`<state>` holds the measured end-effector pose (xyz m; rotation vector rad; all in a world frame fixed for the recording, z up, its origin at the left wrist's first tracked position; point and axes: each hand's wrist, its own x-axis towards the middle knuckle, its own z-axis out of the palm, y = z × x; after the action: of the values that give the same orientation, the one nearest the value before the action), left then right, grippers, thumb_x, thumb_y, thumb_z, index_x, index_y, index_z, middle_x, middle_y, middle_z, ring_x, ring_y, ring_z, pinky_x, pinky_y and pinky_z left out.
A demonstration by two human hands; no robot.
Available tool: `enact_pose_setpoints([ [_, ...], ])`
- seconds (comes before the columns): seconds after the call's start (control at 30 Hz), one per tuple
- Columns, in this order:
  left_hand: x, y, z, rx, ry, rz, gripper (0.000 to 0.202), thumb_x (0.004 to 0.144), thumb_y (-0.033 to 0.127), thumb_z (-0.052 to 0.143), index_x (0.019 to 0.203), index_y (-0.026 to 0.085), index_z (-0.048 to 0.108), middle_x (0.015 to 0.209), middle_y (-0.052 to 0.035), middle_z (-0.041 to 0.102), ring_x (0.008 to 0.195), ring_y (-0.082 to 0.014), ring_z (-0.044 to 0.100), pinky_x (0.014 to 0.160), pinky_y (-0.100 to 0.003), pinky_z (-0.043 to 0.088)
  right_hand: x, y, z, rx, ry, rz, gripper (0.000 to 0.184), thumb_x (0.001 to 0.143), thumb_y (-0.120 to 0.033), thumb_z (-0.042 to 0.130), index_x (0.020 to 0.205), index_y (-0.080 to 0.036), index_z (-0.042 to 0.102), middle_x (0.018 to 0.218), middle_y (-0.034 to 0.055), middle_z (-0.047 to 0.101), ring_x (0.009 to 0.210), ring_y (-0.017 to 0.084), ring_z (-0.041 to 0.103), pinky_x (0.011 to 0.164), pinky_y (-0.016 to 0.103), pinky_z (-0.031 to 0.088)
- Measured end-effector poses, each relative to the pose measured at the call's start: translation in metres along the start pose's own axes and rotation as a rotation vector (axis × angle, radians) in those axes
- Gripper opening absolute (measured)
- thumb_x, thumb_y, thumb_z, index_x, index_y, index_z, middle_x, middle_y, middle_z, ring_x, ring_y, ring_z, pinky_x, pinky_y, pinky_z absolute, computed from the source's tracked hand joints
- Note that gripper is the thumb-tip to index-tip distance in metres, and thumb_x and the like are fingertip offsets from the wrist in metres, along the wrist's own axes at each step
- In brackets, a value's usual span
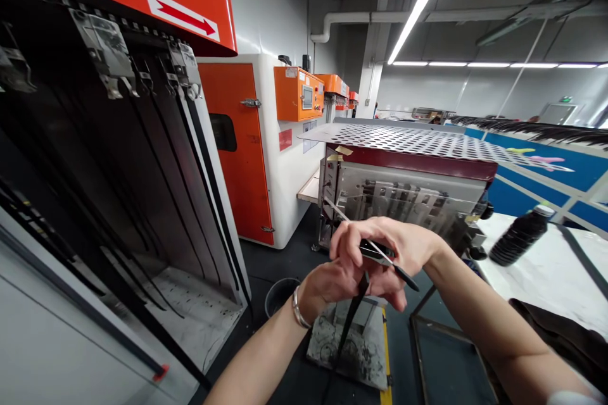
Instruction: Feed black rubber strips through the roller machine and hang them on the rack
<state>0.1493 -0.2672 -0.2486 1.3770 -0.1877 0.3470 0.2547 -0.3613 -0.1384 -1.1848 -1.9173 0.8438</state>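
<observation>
Both my hands meet in front of me, low in the middle of the view. My left hand, with a silver bracelet on its wrist, pinches the top of a long black strap that hangs straight down. My right hand lies over the left with its fingers curled round a thin silver-and-black tool, like tweezers or a brush, which sticks out on both sides. On the left, several more black straps hang from metal clips inside an open orange-topped machine.
Ahead stands a machine with a perforated metal top. An orange-doored white cabinet is beyond it on the left. A dark bottle lies on a white table at the right. A black bucket and a stained floor plate sit below my hands.
</observation>
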Motion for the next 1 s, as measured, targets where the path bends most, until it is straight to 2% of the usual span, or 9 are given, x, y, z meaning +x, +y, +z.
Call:
enact_pose_setpoints([
  [0.07, 0.002, 0.004, -0.008, -0.359, -0.374, -0.051, 0.03, 0.069, 0.046, 0.058, 0.06, 0.017, 0.056, 0.075, -0.0091, 0.067, 0.083, -0.0297, 0.067, 0.081, -0.048, 0.049, -0.01, -0.008, -0.002, -0.028, 0.175, -0.031, 0.036, 0.067, -0.034, 0.081, 0.093, -0.019, 0.061, 0.107, 0.0101, 0.068, 0.12, 0.027, 0.054, 0.102, 0.044, 0.042],
  [0.1, 0.004, 0.005, -0.013, -0.488, -0.465, -0.061, 0.022, 0.064, 0.038, 0.061, 0.062, 0.017, 0.056, 0.081, -0.0106, 0.067, 0.087, -0.0297, 0.065, 0.085, -0.047, 0.047, -0.017, -0.011, -0.002, -0.046, 0.284, -0.052, 0.033, 0.071, -0.035, 0.079, 0.095, -0.02, 0.063, 0.111, 0.0106, 0.068, 0.126, 0.03, 0.049, 0.106, 0.048, 0.038],
  [0.2, 0.005, 0.007, -0.027, -0.521, -0.41, -0.034, 0.014, 0.057, 0.022, 0.06, 0.068, 0.014, 0.058, 0.089, -0.0125, 0.067, 0.09, -0.0275, 0.06, 0.088, -0.041, 0.043, -0.047, -0.017, 0.01, -0.112, 0.579, -0.053, 0.028, 0.079, -0.035, 0.071, 0.103, -0.023, 0.066, 0.115, 0.0098, 0.069, 0.133, 0.033, 0.043, 0.11, 0.051, 0.033],
  [0.27, 0.003, 0.007, -0.035, -0.436, -0.338, -0.031, 0.014, 0.059, 0.02, 0.057, 0.07, 0.013, 0.059, 0.093, -0.013, 0.066, 0.092, -0.0273, 0.059, 0.089, -0.039, 0.041, -0.068, -0.014, 0.024, -0.127, 0.751, -0.005, 0.029, 0.086, -0.038, 0.062, 0.111, -0.024, 0.066, 0.116, 0.0102, 0.068, 0.127, 0.033, 0.05, 0.105, 0.048, 0.04],
  [0.37, -0.001, 0.011, -0.044, -0.352, -0.244, -0.018, 0.015, 0.063, 0.023, 0.056, 0.072, 0.013, 0.062, 0.094, -0.0118, 0.064, 0.092, -0.0257, 0.056, 0.088, -0.038, 0.041, -0.089, -0.002, 0.044, -0.009, 0.93, 0.049, 0.042, 0.095, -0.049, 0.041, 0.125, -0.026, 0.06, 0.104, 0.0113, 0.071, 0.088, 0.025, 0.067, 0.073, 0.037, 0.054],
  [0.5, -0.01, 0.018, -0.053, -0.199, -0.13, -0.006, 0.022, 0.069, 0.021, 0.055, 0.086, 0.013, 0.066, 0.097, -0.0099, 0.061, 0.096, -0.0237, 0.053, 0.089, -0.034, 0.039, -0.089, 0.014, 0.053, 0.112, 1.099, 0.225, 0.054, 0.096, -0.057, 0.035, 0.106, -0.017, 0.069, 0.072, 0.0063, 0.062, 0.051, 0.013, 0.052, 0.045, 0.026, 0.041],
  [0.57, -0.015, 0.02, -0.057, -0.084, -0.056, -0.013, 0.026, 0.074, 0.023, 0.055, 0.096, 0.014, 0.066, 0.099, -0.0083, 0.06, 0.095, -0.022, 0.052, 0.087, -0.032, 0.038, -0.08, 0.023, 0.048, 0.082, 1.067, 0.342, 0.05, 0.094, -0.056, 0.043, 0.091, -0.014, 0.07, 0.068, 0.0046, 0.058, 0.055, 0.013, 0.054, 0.046, 0.024, 0.042],
  [0.67, -0.024, 0.019, -0.061, 0.069, 0.057, -0.029, 0.024, 0.08, 0.028, 0.057, 0.1, 0.017, 0.064, 0.1, -0.0058, 0.057, 0.093, -0.0201, 0.049, 0.083, -0.029, 0.037, -0.065, 0.042, 0.036, -0.031, 0.89, 0.471, 0.046, 0.093, -0.056, 0.046, 0.094, -0.015, 0.066, 0.08, 0.0061, 0.064, 0.061, 0.014, 0.059, 0.05, 0.025, 0.046],
  [1.0, -0.039, 0.008, -0.056, 0.141, 0.292, -0.011, 0.014, 0.081, 0.031, 0.058, 0.088, 0.019, 0.062, 0.094, -0.0025, 0.052, 0.085, -0.0166, 0.045, 0.077, -0.025, 0.037, -0.044, 0.106, 0.022, -0.905, 0.725, 0.593, 0.039, 0.102, -0.035, 0.032, 0.072, -0.018, 0.05, 0.067, 0.0041, 0.061, 0.057, 0.014, 0.054, 0.059, 0.026, 0.034],
])
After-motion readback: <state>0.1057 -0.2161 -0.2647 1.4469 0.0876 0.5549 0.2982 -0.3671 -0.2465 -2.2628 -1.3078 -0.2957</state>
